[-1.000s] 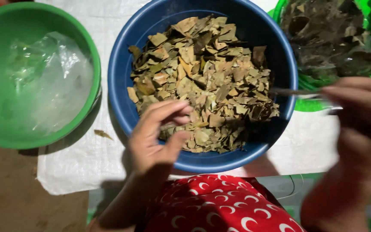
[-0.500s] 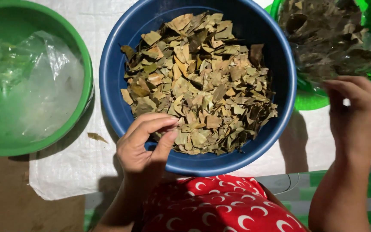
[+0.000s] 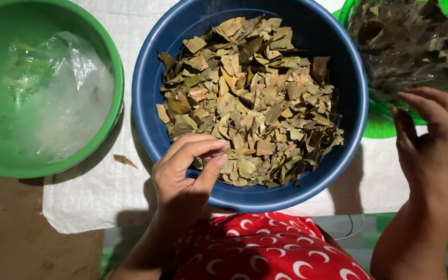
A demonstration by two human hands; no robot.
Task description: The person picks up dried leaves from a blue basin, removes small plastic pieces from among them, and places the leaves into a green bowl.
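Right, three containers lined up on the white woven sheet (image 3: 94, 202). Dead centre sits the blue basin (image 3: 154, 129), heaped with dried leaves (image 3: 250, 98), cut into flat tan, olive and brown pieces, piled high across its middle. Off to the left, the green bowl (image 3: 111, 62) holds only a crumpled clear plastic bag (image 3: 60, 98) lying against its inner wall. Top right, a second green bowl (image 3: 374, 127) peeks out from under a clear bag of darker, browner leaves (image 3: 405, 41).

Now the hands. The left hand (image 3: 185, 173) is at the near rim of the blue basin, fingers curled over, thumb and fingertips drawn close together at the edge of the leaf pile. That grip is nearly closed, tips touching the nearest leaves, though whether a piece is actually pinched between them I cannot tell. The right hand (image 3: 434, 137) is over by the right green bowl, fingers loosely spread and bent, fingertips at the lower edge of the bag of dark leaves; a loose, open grip, nothing clearly clasped.

One stray leaf scrap (image 3: 124, 161) lies on the sheet between the left green bowl and the blue basin. Red patterned cloth (image 3: 265, 249) with white crescents fills the bottom of the view.
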